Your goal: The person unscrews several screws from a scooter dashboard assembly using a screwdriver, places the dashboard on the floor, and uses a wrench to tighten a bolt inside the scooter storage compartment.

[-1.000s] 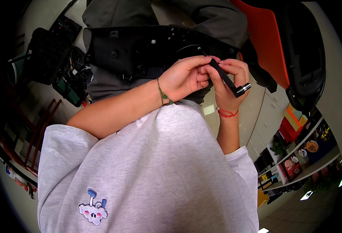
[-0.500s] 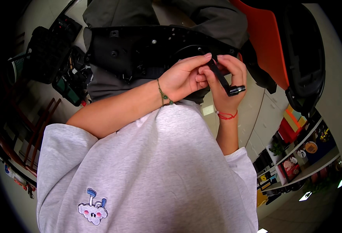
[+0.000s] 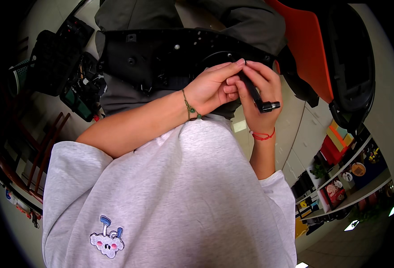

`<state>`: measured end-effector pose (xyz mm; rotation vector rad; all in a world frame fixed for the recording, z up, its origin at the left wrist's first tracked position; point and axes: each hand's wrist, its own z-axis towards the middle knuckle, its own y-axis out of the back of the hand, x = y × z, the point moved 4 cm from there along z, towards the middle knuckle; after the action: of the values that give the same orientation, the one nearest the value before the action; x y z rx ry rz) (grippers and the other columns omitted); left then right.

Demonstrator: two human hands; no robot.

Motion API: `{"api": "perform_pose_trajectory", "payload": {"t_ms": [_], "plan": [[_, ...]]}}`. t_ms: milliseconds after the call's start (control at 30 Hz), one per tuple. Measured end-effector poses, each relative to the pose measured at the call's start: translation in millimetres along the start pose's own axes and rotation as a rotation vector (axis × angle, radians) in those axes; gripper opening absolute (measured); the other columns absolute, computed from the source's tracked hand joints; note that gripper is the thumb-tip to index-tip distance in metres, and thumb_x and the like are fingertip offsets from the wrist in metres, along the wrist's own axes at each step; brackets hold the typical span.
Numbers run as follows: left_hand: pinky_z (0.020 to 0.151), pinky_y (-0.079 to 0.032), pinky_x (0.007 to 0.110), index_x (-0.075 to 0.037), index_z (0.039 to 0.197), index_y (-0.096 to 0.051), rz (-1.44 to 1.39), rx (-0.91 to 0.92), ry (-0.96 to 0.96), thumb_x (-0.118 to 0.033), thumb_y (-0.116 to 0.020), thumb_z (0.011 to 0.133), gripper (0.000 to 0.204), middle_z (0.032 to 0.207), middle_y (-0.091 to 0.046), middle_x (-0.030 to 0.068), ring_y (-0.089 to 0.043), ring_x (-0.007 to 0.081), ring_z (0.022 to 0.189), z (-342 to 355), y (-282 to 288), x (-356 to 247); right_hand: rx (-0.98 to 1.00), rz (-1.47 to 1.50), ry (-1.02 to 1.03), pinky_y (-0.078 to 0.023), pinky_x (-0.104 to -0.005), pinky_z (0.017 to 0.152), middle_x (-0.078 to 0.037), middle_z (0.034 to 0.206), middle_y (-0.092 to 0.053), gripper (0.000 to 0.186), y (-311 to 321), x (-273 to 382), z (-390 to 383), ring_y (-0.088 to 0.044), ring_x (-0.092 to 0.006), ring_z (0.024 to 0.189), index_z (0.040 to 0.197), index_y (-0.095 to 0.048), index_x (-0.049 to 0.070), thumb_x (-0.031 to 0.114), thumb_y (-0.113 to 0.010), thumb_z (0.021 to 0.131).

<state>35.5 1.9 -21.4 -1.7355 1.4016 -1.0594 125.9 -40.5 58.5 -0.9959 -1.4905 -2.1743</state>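
Note:
A slim black L-shaped piece slants between my hands, with a short shiny cylinder sticking out sideways at its near end. My right hand is closed around it, thumb along one side and fingers curled on the other. At its far end, my left hand is closed too, with thumb and fingertips pinching the tip. Fingers hide part of that tip. Just beyond the hands, a large black panel with holes and screw-like studs lies across my lap.
An open black case stands on the floor at the left, near a dark green and black object. An orange panel and a black oval-shaped piece are at the right. Further right is a shelf with various items.
The black L-shaped piece has turned slightly and shifted a little left at its near end. My right fingertips have moved closer to my left thumb; the black panel stays in place.

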Motion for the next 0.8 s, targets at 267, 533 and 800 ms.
{"api": "perform_pose_trajectory", "payload": {"t_ms": [267, 533, 800], "plan": [[0.063, -0.041, 0.023, -0.014, 0.087, -0.059, -0.007, -0.037, 0.001, -0.029, -0.051, 0.099, 0.021, 0.069, -0.052, -0.0064, -0.044, 0.0050, 0.060, -6, -3, -1, -0.111, 0.060, -0.102, -0.053, -0.0280, 0.073, -0.010, 0.099, -0.066, 0.022, -4, -9, -6, -0.066, -0.0214, 0.085, 0.096, -0.068, 0.001, -0.003, -0.074, 0.075], [0.062, -0.040, 0.021, -0.013, 0.091, -0.058, -0.038, -0.019, 0.042, -0.029, -0.050, 0.099, 0.019, 0.069, -0.051, -0.0063, -0.042, 0.0055, 0.058, -3, -2, 3, -0.017, -0.055, -0.003, -0.052, -0.0294, 0.074, -0.012, 0.104, -0.063, 0.028, 0, -6, -8, -0.065, -0.0224, 0.090, 0.099, -0.066, 0.001, -0.004, -0.075, 0.073], [0.059, -0.040, 0.021, -0.012, 0.091, -0.057, 0.001, -0.008, -0.004, -0.030, -0.049, 0.100, 0.022, 0.069, -0.052, -0.0057, -0.042, 0.0040, 0.057, -2, 0, 1, -0.054, 0.075, -0.121, -0.052, -0.0277, 0.073, -0.014, 0.107, -0.062, 0.031, 0, -8, -5, -0.062, -0.0204, 0.083, 0.103, -0.064, 0.000, -0.001, -0.075, 0.075]]}}
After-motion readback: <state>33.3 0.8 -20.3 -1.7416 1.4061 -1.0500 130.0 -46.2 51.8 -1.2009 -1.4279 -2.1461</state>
